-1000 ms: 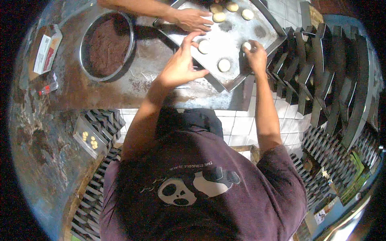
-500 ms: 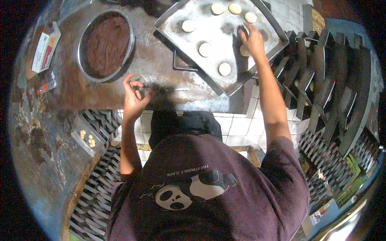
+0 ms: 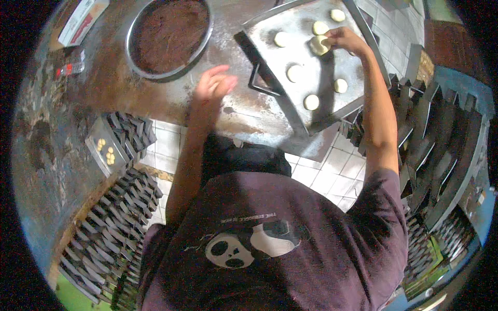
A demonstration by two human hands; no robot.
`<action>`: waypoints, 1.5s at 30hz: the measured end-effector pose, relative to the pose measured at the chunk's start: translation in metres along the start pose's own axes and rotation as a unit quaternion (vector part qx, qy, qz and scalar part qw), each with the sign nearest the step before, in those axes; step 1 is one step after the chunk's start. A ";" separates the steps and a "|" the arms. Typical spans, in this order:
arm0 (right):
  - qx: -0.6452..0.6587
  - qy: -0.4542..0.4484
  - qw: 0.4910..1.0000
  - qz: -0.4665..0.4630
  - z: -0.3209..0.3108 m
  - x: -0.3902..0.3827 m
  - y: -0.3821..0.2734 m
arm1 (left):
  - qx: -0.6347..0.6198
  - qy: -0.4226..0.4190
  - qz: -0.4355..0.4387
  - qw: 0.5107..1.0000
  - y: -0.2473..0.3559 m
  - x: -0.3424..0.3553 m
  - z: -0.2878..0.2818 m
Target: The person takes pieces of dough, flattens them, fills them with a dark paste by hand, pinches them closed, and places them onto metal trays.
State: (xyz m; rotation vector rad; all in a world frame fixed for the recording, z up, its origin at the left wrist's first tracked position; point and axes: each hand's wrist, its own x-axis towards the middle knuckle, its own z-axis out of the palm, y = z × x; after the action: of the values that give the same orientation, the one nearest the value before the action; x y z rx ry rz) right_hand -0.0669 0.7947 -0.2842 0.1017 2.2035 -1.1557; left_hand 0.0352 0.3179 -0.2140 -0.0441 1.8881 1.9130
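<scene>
Right hand [image 3: 348, 40] has moved off the dough ball [image 3: 341, 86] along the tray's [image 3: 274, 59] near right edge to a second dough ball [image 3: 318, 47] farther up; thumb and fingers grip it. Left hand [image 3: 213, 85] has advanced from the desk's [image 3: 241, 111] near edge to between bowl and tray; blurred, partly open, fingers loosely bent. Five more dough balls [image 3: 295, 73] lie spaced on the tray, which overhangs the desk's right edge. Beneath it projects a dark metal corner [image 3: 263, 82]. Farther left on the desk, the round bowl [image 3: 208, 31] contains a brown mass [image 3: 168, 36].
</scene>
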 end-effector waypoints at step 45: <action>-0.150 0.151 0.965 -0.156 0.371 0.010 -0.198 | -0.149 0.102 0.039 0.983 -0.026 -0.063 -0.194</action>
State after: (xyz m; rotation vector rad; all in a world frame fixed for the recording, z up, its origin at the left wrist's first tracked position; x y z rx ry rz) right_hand 0.0434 0.3886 -0.3000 -0.2182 2.7158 -1.0022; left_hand 0.0445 0.1128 -0.2298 -0.2730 1.7300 2.3092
